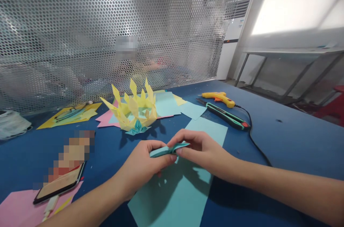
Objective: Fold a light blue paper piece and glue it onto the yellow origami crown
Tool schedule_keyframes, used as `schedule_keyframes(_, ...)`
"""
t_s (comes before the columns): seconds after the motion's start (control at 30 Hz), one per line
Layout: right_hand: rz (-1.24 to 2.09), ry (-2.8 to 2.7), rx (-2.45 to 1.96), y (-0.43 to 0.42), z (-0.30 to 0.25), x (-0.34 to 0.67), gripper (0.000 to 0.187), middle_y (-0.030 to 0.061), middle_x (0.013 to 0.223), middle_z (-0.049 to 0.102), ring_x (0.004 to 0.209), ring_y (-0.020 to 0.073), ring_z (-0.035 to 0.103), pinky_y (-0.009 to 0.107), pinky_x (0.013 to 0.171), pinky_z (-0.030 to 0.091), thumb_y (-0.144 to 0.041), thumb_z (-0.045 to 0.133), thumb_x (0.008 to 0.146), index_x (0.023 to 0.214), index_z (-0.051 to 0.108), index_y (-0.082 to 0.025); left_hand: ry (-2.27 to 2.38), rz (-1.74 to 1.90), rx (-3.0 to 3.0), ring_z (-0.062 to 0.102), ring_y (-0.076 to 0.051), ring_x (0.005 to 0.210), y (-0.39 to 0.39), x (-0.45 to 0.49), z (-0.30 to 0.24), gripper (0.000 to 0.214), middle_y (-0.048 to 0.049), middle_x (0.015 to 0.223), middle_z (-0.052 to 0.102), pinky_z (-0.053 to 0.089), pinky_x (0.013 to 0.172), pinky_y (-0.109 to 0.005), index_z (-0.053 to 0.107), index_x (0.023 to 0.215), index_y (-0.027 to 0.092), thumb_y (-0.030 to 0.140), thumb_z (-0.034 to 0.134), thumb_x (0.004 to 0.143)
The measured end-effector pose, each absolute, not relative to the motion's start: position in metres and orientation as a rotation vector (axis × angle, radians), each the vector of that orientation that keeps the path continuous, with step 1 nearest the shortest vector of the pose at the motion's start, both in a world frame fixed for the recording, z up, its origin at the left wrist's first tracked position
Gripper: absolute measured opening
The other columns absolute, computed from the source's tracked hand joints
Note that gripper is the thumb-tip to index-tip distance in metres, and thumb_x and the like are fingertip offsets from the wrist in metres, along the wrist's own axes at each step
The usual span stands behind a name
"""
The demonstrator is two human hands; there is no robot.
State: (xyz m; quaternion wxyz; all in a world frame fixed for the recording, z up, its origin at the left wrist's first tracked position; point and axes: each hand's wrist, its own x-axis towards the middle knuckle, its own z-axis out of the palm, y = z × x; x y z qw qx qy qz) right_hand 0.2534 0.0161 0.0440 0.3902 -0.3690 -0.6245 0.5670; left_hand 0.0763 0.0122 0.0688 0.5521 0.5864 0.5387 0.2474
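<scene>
- Your fingers cover parts of the small folded blue-green paper (pixel 159 151), so you can't see all its folds
- Its thin tip pokes out past your right finger and thumb, but the middle bit is hard to make out
- Little squares blur the top part of the phone (pixel 61 186), and your left arm cuts across the white cord (pixel 51 205) near it
- Your right arm hides the end of the black wire (pixel 252 140) from the yellow glue gun (pixel 219 98)
- Shapes behind the metal screen with holes (pixel 166 15) are too fuzzy to name
- The folded paper is up between your two hands, over a big blue-green sheet (pixel 185 191) on the blue worktop (pixel 271 123)
- Your left hand (pixel 146 160) holds its left end, with the thumb at the front
- Your right hand (pixel 200 148) pinches it nearer the tip
- The yellow paper crown (pixel 133 108) sits past your hands, a bit to the left, touching neither one
</scene>
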Motion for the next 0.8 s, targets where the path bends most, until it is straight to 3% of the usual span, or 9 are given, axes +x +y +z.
schedule_keyframes(0.1, 1.427, -1.567, -0.935, 0.018, 0.043, 0.254, 0.011, 0.0002, 0.085, 0.063, 0.076, 0.0127, 0.056, 0.026, 0.069, 0.043, -0.028, 0.067, 0.079, 0.084, 0.069, -0.019, 1.295, 0.641, 1.361, 0.045, -0.006, 0.048, 0.013, 0.077, 0.068, 0.019, 0.0061, 0.057, 0.055, 0.036, 0.048, -0.02, 0.066, 0.074, 0.014, 0.029, 0.074, 0.066)
schedule_keyframes(0.27, 1.478, -1.451, -0.971, 0.019, 0.044, 0.256, 0.019, 0.0001, 0.079, 0.064, 0.07, 0.011, 0.054, 0.024, 0.064, 0.041, -0.036, 0.067, 0.08, 0.085, 0.068, -0.018, 1.24, 0.846, 1.289, 0.054, -0.009, 0.058, 0.016, 0.075, 0.065, 0.041, 0.0063, 0.065, 0.063, 0.043, 0.053, -0.02, 0.055, 0.093, 0.019, 0.031, 0.079, 0.062)
schedule_keyframes(0.4, 1.594, -1.336, -0.944, 0.019, 0.045, 0.254, 0.034, -0.001, 0.086, 0.066, 0.08, 0.0124, 0.059, 0.025, 0.075, 0.045, -0.031, 0.078, 0.068, 0.097, 0.065, -0.02, 1.188, 0.958, 1.233, 0.059, -0.01, 0.067, 0.019, 0.073, 0.062, 0.051, 0.0033, 0.073, 0.069, 0.046, 0.063, -0.021, 0.051, 0.102, 0.019, 0.031, 0.081, 0.062)
schedule_keyframes(0.5, 1.683, -1.276, -0.94, 0.019, 0.044, 0.253, 0.035, -0.0007, 0.082, 0.067, 0.081, 0.0124, 0.061, 0.024, 0.076, 0.046, -0.027, 0.084, 0.06, 0.09, 0.068, -0.018, 1.16, 1.013, 1.194, 0.058, -0.008, 0.069, 0.02, 0.072, 0.06, 0.053, 0.0054, 0.073, 0.068, 0.045, 0.071, -0.02, 0.051, 0.108, 0.02, 0.032, 0.081, 0.066)
schedule_keyframes(0.63, 1.761, -1.173, -0.954, 0.02, 0.04, 0.254, 0.029, 0.0, 0.08, 0.068, 0.072, 0.0103, 0.06, 0.023, 0.071, 0.046, -0.03, 0.082, 0.064, 0.088, 0.072, -0.019, 1.111, 0.971, 1.162, 0.06, -0.01, 0.077, 0.019, 0.071, 0.057, 0.041, 0.0018, 0.082, 0.069, 0.045, 0.075, -0.022, 0.062, 0.1, 0.018, 0.036, 0.079, 0.068)
schedule_keyframes(0.8, 1.809, -1.076, -0.947, 0.023, 0.041, 0.252, 0.038, 0.0012, 0.074, 0.067, 0.066, 0.0105, 0.058, 0.025, 0.069, 0.047, -0.041, 0.081, 0.065, 0.094, 0.072, -0.018, 1.078, 0.856, 1.14, 0.06, -0.012, 0.077, 0.018, 0.071, 0.051, 0.031, -0.0024, 0.079, 0.072, 0.045, 0.077, -0.024, 0.071, 0.084, 0.016, 0.041, 0.079, 0.067)
